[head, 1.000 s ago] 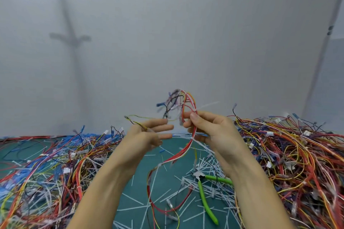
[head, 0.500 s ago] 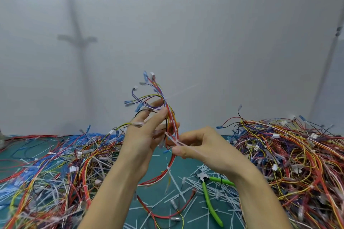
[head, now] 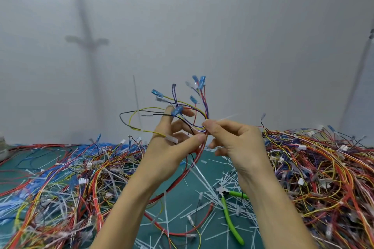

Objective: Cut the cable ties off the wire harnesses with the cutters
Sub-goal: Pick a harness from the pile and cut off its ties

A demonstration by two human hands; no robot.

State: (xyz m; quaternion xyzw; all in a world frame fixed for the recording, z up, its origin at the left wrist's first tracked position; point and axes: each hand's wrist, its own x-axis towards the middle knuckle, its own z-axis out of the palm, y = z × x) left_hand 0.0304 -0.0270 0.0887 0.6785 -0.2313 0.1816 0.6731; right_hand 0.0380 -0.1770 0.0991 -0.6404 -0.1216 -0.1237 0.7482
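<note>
Left hand [head: 170, 147] grips the wire harness [head: 204, 105] in mid-air. Its long axis is roughly vertical, with blue terminals fanned out on top and the red tail drooping to the surface [head: 178, 204]. Right hand [head: 232, 143] pinches the cable tie [head: 224, 119] at the bundle, tie tail pointing up-right. Cutters [head: 226, 211] lie flat below, jaws pointing away, green handles toward the camera.

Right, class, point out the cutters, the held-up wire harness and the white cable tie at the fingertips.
cutters [head: 227, 214]: head view, on the long green handle.
wire harness [head: 205, 103]: head view, on its upright red and purple wires.
cable tie [head: 224, 118]: head view, on its white tail.
</note>
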